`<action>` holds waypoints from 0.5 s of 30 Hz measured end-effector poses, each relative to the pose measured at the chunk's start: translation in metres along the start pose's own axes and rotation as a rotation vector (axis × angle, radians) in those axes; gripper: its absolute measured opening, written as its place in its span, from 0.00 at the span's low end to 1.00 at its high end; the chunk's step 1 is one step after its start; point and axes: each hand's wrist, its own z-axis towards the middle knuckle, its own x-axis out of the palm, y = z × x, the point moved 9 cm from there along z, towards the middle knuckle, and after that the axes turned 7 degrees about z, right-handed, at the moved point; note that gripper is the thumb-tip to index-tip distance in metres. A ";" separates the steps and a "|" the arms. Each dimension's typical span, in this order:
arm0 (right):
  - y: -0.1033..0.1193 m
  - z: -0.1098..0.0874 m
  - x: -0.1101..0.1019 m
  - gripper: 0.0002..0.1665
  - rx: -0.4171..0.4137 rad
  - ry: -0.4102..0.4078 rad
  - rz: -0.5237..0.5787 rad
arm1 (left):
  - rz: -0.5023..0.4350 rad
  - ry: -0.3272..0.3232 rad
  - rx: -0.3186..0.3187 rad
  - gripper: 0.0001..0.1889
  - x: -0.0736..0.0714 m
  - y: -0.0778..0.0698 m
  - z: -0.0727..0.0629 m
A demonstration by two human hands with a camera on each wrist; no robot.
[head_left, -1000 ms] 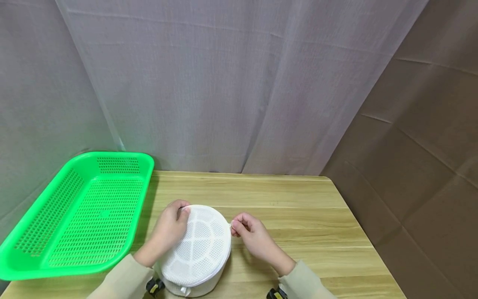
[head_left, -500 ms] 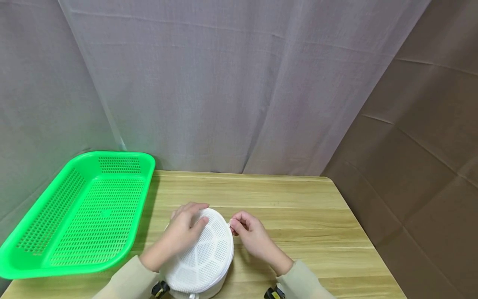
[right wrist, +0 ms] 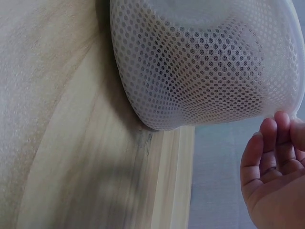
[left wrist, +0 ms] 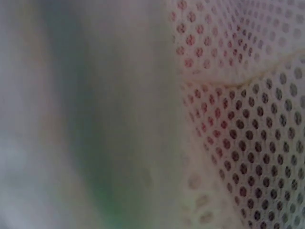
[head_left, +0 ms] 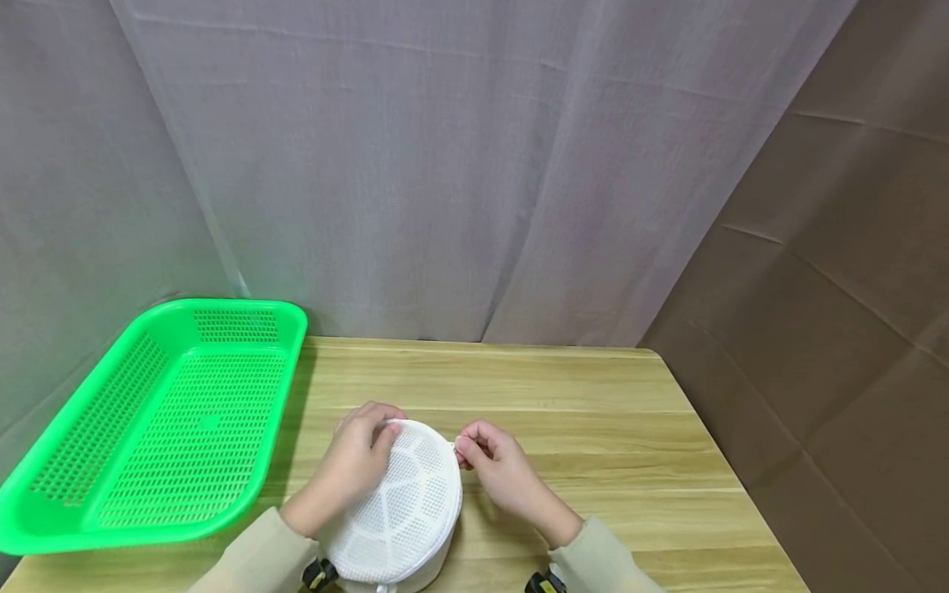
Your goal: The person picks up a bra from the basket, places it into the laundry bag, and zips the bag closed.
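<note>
A round white mesh laundry bag (head_left: 404,502) stands upright near the table's front edge, its flat top facing up. My left hand (head_left: 354,461) grips its far left rim, thumb on the mesh top and fingers over the edge. At the right rim my right hand (head_left: 504,473) pinches a small white tab between thumb and forefinger; the fingers mostly cover it. The right wrist view shows the mesh side wall (right wrist: 214,71) and the fingertips of my right hand (right wrist: 276,171) at the rim. Blurred close mesh (left wrist: 257,129) fills much of the left wrist view.
A large green plastic basket (head_left: 285,395) with perforated walls stands on the left side of the wooden table (head_left: 578,420). Grey curtain (head_left: 415,181) hangs behind the table, and brown cloth (head_left: 830,329) runs along the right side.
My left hand has lifted over the bag's top and settled further right along the far rim. The bag has turned or shifted slightly right. My right hand keeps its pinch, almost unmoved.
</note>
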 end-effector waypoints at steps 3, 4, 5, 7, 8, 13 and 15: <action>-0.001 0.000 0.000 0.08 0.000 0.007 -0.008 | -0.008 -0.004 -0.016 0.06 0.000 0.001 0.000; -0.005 0.000 -0.001 0.08 -0.002 0.009 -0.013 | -0.014 -0.002 -0.023 0.05 0.000 0.002 0.000; -0.005 0.000 -0.001 0.09 -0.001 0.011 -0.016 | -0.018 0.001 -0.029 0.05 0.001 0.003 0.001; -0.005 0.000 -0.001 0.09 0.006 0.014 -0.021 | -0.030 0.005 -0.039 0.05 0.001 0.004 0.001; -0.005 0.000 -0.001 0.09 0.011 0.015 -0.022 | -0.036 0.006 -0.043 0.05 0.001 0.005 0.001; -0.006 -0.002 -0.002 0.08 0.022 0.016 -0.005 | -0.042 0.002 -0.080 0.05 0.000 0.015 0.001; -0.007 -0.003 -0.002 0.07 0.025 0.016 0.008 | -0.038 0.004 -0.100 0.05 0.000 0.019 0.002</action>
